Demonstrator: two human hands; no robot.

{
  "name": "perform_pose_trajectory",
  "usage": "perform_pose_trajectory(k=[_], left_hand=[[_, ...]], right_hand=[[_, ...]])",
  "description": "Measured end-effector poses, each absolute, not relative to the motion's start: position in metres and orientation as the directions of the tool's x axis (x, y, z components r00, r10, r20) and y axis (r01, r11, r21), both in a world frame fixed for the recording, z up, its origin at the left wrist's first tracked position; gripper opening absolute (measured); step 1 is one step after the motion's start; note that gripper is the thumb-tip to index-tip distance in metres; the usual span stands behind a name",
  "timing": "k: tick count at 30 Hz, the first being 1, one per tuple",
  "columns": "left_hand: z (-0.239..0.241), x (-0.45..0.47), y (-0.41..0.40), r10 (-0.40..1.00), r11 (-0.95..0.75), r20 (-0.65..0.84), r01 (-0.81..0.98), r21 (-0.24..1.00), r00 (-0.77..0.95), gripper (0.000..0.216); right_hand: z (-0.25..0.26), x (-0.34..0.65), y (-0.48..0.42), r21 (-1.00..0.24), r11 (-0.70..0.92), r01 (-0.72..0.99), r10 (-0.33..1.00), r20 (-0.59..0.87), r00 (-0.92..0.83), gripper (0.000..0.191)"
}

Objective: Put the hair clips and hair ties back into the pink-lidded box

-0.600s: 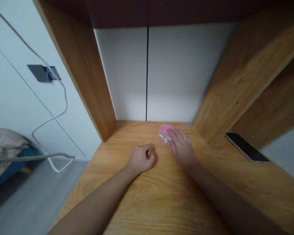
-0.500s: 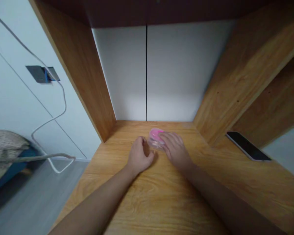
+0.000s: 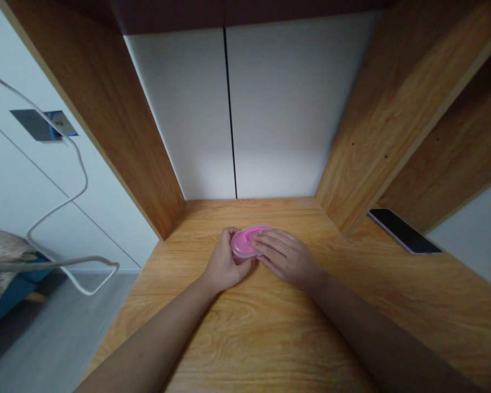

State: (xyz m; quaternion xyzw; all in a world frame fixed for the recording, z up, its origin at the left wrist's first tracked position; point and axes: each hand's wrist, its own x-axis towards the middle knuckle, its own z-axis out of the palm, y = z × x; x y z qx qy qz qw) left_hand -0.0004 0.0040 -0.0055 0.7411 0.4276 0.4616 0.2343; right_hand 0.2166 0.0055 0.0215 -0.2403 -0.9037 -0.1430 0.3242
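A small round pink and clear plastic container (image 3: 242, 245) is between my two hands, above the wooden desktop (image 3: 245, 338). My left hand (image 3: 225, 265) wraps round its left side, thumb in front and fingers behind. From the right, my right hand (image 3: 288, 255) grips it with the fingers laid across its pink top. That hand covers the right part of the container, so I cannot tell whether the pink top is a separate lid.
A dark-screened phone (image 3: 405, 231) lies at the right by an upright wooden panel (image 3: 352, 164). Another wooden panel (image 3: 118, 120) stands at the left. A white cable (image 3: 82, 164) hangs from a wall socket (image 3: 45, 125) beyond the desk's left edge.
My left hand, apart from the container before, has closed round its left side. The container has shifted slightly left and lower, its pink top more in view. The camera view has turned a little.
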Motion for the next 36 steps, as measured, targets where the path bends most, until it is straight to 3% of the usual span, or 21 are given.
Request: perform_pose_trajectory(k=[6, 13, 24, 31, 36], left_hand=[[-0.001, 0.000, 0.004, 0.829, -0.545, 0.517, 0.517, 0.660, 0.213, 0.066], [0.003, -0.001, 0.000, 0.839, -0.513, 0.497, 0.626, 0.588, 0.221, 0.078], [0.002, 0.002, -0.002, 0.848, -0.507, 0.476, 0.620, 0.599, 0.233, 0.078], [0.002, 0.000, -0.001, 0.831, -0.544, 0.479, 0.587, 0.600, 0.281, 0.078], [0.000, -0.001, 0.002, 0.827, -0.551, 0.491, 0.567, 0.612, 0.273, 0.080]], right_hand=[[0.020, 0.211, -0.002, 0.172, 0.774, 0.609, 0.383, 0.638, -0.667, 0.045], [0.017, 0.199, -0.007, 0.159, 0.699, 0.697, 0.462, 0.644, -0.610, 0.046], [0.013, 0.196, -0.004, 0.157, 0.672, 0.724, 0.481, 0.650, -0.588, 0.048], [0.010, 0.199, -0.004, 0.063, 0.720, 0.691, 0.460, 0.703, -0.543, 0.052], [0.013, 0.207, -0.006, -0.032, 0.780, 0.625, 0.478, 0.675, -0.561, 0.067]])
